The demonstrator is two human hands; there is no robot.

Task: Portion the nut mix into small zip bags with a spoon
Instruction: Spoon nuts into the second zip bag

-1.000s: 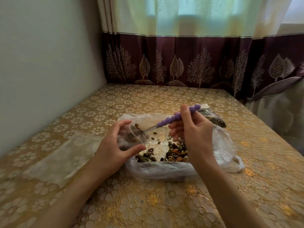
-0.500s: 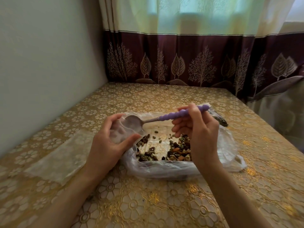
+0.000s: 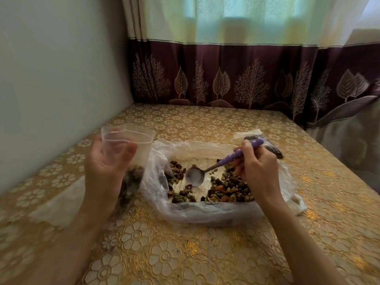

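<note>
1. While raised at the left, the left hand [image 3: 107, 171] grips an upright, open-mouthed zip bag [image 3: 131, 153], nuts apparently at its bottom.
2. Right hand [image 3: 258, 171] pinches the purple-handled spoon [image 3: 216, 166], angled down, bowl among nut mix [image 3: 226, 188] in the large plastic bag [image 3: 205, 210] on the table [image 3: 185, 254].

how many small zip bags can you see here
3: one with nuts in it, held upright in the left hand; an empty one flat on the table beside the left wrist; a filled one behind the right hand. More may be hidden.
</note>
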